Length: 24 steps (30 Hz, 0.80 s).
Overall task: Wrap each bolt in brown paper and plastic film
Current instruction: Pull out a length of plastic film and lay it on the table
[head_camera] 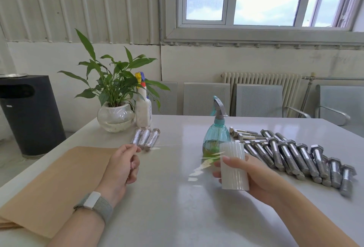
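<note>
White table [177, 217], cut off at 6 and 3 o'clock. Stack of brown paper sheets [59, 183] at 8 o'clock, flat, lower corner out of frame, near edge partly hidden by the left forearm. Heap of bare steel bolts [291, 156] at 3 o'clock, overlapping; exact count not readable, nearest ones behind the right hand. Teal spray bottle [216, 138] at centre, lower body masked by the roll. Potted plant in a glass bowl [115, 117] at 11 o'clock, white trigger bottle [143, 113] just beside it. Roll of plastic film [233, 166] upright, gripped in the right hand [254, 178], thumb across the front, other fingers curled behind. Left hand [122, 164], fingers curled, thumb and forefinger pinching the film's free end; stretched film nearly invisible, traced only by glints between the hands. Three wrapped bolts [146, 138] at 11 o'clock of centre, side by side, near ends hidden by the left fingertips.
</note>
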Available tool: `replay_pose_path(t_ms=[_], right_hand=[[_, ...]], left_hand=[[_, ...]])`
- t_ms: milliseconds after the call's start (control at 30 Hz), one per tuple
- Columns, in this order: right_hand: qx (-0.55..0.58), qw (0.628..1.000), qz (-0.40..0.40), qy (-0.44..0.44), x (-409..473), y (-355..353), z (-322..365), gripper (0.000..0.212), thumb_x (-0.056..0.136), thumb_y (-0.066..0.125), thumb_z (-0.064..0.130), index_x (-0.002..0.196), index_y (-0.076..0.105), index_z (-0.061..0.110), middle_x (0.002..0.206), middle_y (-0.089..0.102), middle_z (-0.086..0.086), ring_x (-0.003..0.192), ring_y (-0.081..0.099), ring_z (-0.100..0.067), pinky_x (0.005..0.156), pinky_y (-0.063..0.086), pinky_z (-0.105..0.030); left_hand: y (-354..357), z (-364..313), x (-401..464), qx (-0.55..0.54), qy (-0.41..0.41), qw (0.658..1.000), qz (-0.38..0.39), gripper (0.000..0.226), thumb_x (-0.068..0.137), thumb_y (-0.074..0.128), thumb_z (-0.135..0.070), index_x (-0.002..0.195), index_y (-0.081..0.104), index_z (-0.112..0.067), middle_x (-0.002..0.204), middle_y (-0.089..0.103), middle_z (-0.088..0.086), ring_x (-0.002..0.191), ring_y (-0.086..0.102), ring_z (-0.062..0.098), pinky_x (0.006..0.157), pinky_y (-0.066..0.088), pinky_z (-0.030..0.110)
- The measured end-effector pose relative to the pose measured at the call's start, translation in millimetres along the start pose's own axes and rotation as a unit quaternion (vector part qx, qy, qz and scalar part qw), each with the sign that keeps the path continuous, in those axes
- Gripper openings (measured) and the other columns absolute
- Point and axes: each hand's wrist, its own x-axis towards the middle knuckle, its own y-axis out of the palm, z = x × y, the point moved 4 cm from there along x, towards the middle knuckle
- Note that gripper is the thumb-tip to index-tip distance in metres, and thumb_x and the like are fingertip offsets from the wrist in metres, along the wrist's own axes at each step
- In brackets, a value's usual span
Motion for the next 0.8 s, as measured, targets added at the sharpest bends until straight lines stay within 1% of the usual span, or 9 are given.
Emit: replay_pose_path(t_ms=[100, 200, 300, 367, 467, 533, 633, 700, 800], right_hand=[[0.004, 0.999, -0.024, 0.025, -2, -7, 2, 0.056, 0.072, 0.084, 0.036, 0.115, 0.064, 0.008, 0.092, 0.071, -0.016, 0.081, 0.07, -0.031, 0.066, 0.059, -0.04], [0.032, 0.997, -0.003, 0.072, -4, -17, 3, 0.047, 0.086, 0.064, 0.036, 0.124, 0.06, 0.008, 0.099, 0.069, -0.019, 0.089, 0.069, -0.034, 0.071, 0.058, -0.041], [0.01, 0.998, 0.001, 0.069, -6, -24, 10, 0.054, 0.075, 0.074, 0.035, 0.121, 0.066, 0.009, 0.103, 0.07, -0.016, 0.088, 0.07, -0.03, 0.07, 0.059, -0.039], [-0.009, 0.998, -0.007, 0.059, -9, -27, 14, 0.052, 0.067, 0.082, 0.037, 0.111, 0.072, 0.011, 0.098, 0.073, -0.015, 0.088, 0.072, -0.03, 0.067, 0.059, -0.038], [-0.058, 0.996, -0.051, 0.048, -14, -33, 16, 0.072, 0.056, 0.091, 0.032, 0.118, 0.063, 0.007, 0.098, 0.073, -0.018, 0.099, 0.07, -0.038, 0.075, 0.06, -0.047], [-0.098, 0.991, -0.078, 0.05, -23, -32, 16, 0.075, 0.057, 0.091, 0.038, 0.118, 0.061, 0.008, 0.099, 0.073, -0.018, 0.093, 0.072, -0.035, 0.076, 0.06, -0.048], [-0.18, 0.972, -0.135, 0.062, -35, -34, 11, 0.066, 0.071, 0.077, 0.061, 0.113, 0.059, 0.014, 0.105, 0.069, -0.006, 0.094, 0.067, -0.026, 0.077, 0.057, -0.041], [-0.204, 0.958, -0.18, 0.095, -42, -42, 6, 0.054, 0.082, 0.065, 0.061, 0.11, 0.06, 0.015, 0.106, 0.07, -0.005, 0.092, 0.067, -0.025, 0.088, 0.055, -0.042], [-0.249, 0.944, -0.188, 0.108, -52, -48, 6, 0.036, 0.088, 0.063, 0.05, 0.106, 0.063, 0.02, 0.089, 0.072, -0.008, 0.077, 0.07, -0.024, 0.083, 0.056, -0.041]], left_hand=[[-2, 0, 3, 0.012, -0.013, 1.0, 0.006, 0.017, 0.102, 0.045, -0.016, 0.086, 0.051, -0.013, 0.047, 0.033, -0.003, 0.037, 0.025, 0.014, 0.04, 0.016, 0.013], [-7, 3, 6, 0.027, -0.029, 0.999, -0.007, 0.017, 0.101, 0.045, -0.016, 0.086, 0.052, -0.012, 0.044, 0.033, -0.005, 0.035, 0.024, 0.012, 0.039, 0.016, 0.012], [-15, 1, 8, 0.069, -0.015, 0.997, -0.033, 0.017, 0.102, 0.045, -0.017, 0.088, 0.052, -0.01, 0.044, 0.035, -0.004, 0.032, 0.026, 0.012, 0.039, 0.017, 0.011], [-20, -4, 8, 0.184, 0.025, 0.981, -0.057, 0.02, 0.101, 0.046, -0.02, 0.086, 0.052, -0.01, 0.046, 0.041, -0.003, 0.033, 0.033, 0.015, 0.037, 0.025, 0.014], [-23, -15, 3, 0.358, 0.076, 0.928, -0.064, 0.022, 0.101, 0.044, -0.025, 0.085, 0.051, -0.014, 0.063, 0.056, 0.005, 0.044, 0.047, 0.019, 0.04, 0.037, 0.022], [-25, -19, -3, 0.459, 0.086, 0.883, -0.049, 0.022, 0.102, 0.039, -0.028, 0.086, 0.049, -0.015, 0.075, 0.063, 0.008, 0.054, 0.056, 0.022, 0.052, 0.045, 0.028], [-25, -17, -17, 0.626, 0.114, 0.77, -0.041, 0.02, 0.103, 0.03, -0.033, 0.092, 0.041, -0.021, 0.089, 0.06, 0.006, 0.085, 0.058, 0.031, 0.076, 0.051, 0.039], [-23, -9, -29, 0.687, 0.126, 0.714, -0.044, 0.015, 0.103, 0.025, -0.032, 0.1, 0.039, -0.026, 0.099, 0.061, 0.003, 0.095, 0.06, 0.029, 0.075, 0.047, 0.035], [-20, 6, -41, 0.752, 0.145, 0.642, -0.041, 0.015, 0.102, 0.03, -0.026, 0.114, 0.039, -0.028, 0.109, 0.063, -0.008, 0.102, 0.065, 0.018, 0.066, 0.037, 0.029]])
